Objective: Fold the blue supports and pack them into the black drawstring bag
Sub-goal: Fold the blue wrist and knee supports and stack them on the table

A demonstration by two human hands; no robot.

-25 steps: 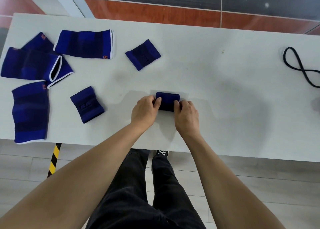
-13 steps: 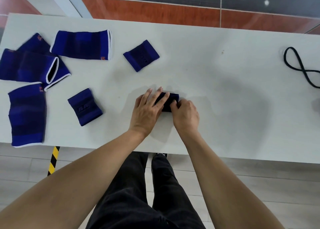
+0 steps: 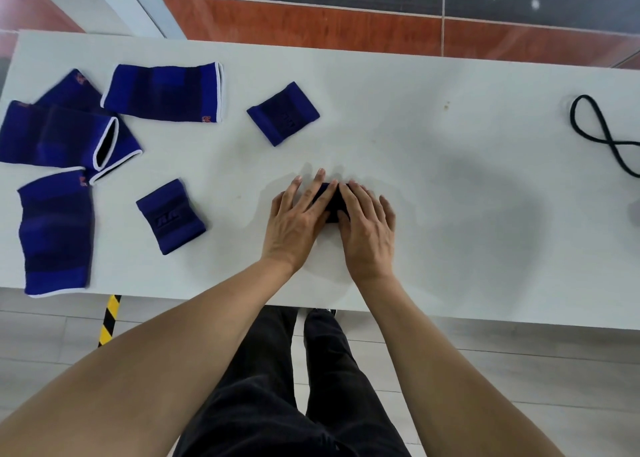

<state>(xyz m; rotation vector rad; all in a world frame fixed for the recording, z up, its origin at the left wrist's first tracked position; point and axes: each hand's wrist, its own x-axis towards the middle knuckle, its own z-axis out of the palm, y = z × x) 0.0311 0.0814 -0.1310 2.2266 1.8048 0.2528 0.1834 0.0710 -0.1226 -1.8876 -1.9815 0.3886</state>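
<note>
Since the earlier frame the right hand (image 3: 369,230) has been unclenched and laid flat, so that the folded blue support (image 3: 331,203) is now covered by both palms. Fingers (image 3: 313,193) of the left hand (image 3: 294,226) are spread and extended, nothing being gripped; the support is pressed onto the white table (image 3: 433,152) just below the centre of the frame, only a dark strip being seen between the hands. Two small folded supports (image 3: 283,113) (image 3: 171,216) are laid apart, above and to the left. Four larger supports (image 3: 162,92) are scattered at the upper left and left edge. A black cord (image 3: 604,133) is seen looped at the right edge
</note>
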